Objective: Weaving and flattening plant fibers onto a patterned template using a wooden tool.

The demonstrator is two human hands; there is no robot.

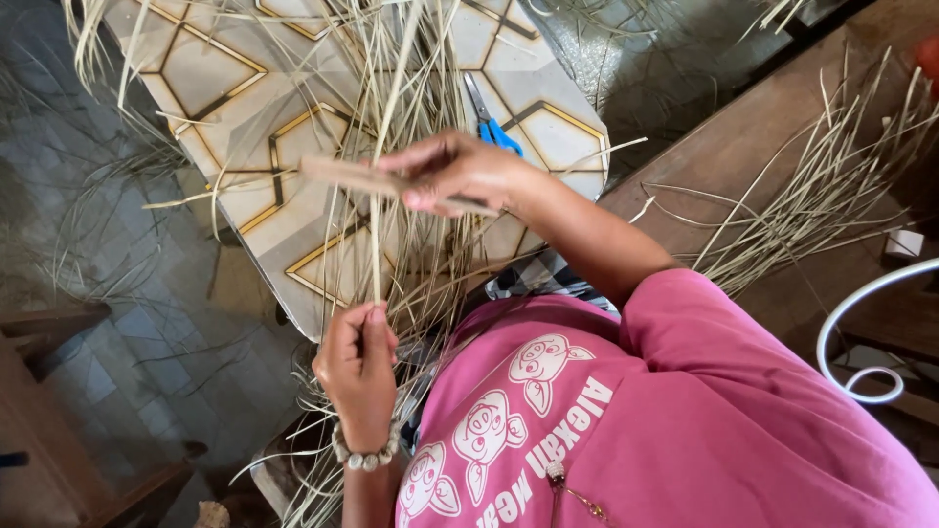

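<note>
the patterned table [235, 88] is the largest item before you: one table, pale tiles with gold and dark lines, covered across its middle with loose dried grass strands [411, 244], far too many to count. a second heap of strands [812, 186] lies on the brown wooden surface [743, 137] on the other side of your arm, well apart from the first. that makes two heaps in view, both loose, with no finished or bundled piece visible; i judge the work to be at an early stage, one strand in hand and the bulk untouched.

your right hand [460, 174] is clenched around one flat wooden stick [347, 176], held level above the table. your left hand [360, 367] pinches the lower end of a single strand [376, 244], which runs upright to the stick and meets it. one bead bracelet [366, 456] sits on that wrist.

one pair of blue-handled scissors [489, 122] rests on the table, just beyond the right hand, untouched.
</note>
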